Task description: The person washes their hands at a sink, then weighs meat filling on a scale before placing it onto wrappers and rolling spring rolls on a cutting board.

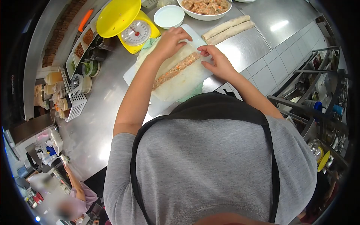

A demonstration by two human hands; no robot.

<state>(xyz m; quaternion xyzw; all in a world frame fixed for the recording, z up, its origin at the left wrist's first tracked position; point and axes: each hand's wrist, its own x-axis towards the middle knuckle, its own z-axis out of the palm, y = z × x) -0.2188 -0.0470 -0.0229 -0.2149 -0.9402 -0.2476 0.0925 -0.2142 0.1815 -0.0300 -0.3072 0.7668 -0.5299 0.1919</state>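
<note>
A strip of minced filling (176, 71) lies diagonally across pale, thin wrapper sheets (180, 84) on a white cutting board (129, 75). My left hand (172, 43) is over the upper part of the sheets, beyond the filling, its fingers bent and apart with nothing visible between them. Close to the filling's right end is my right hand (219, 65), thumb and fingers apart and empty. Whether the fingertips touch the sheets is unclear. Two pale finished rolls (228, 30) lie side by side beyond my right hand.
Behind the board stand a yellow scale (137, 33), a bowl of pale liquid (168, 17) and a bowl of filling (206, 14). Ingredient containers (90, 67) and a white basket (77, 107) line the left. A co-worker's arm (75, 182) shows at lower left; racks (300, 101) stand right.
</note>
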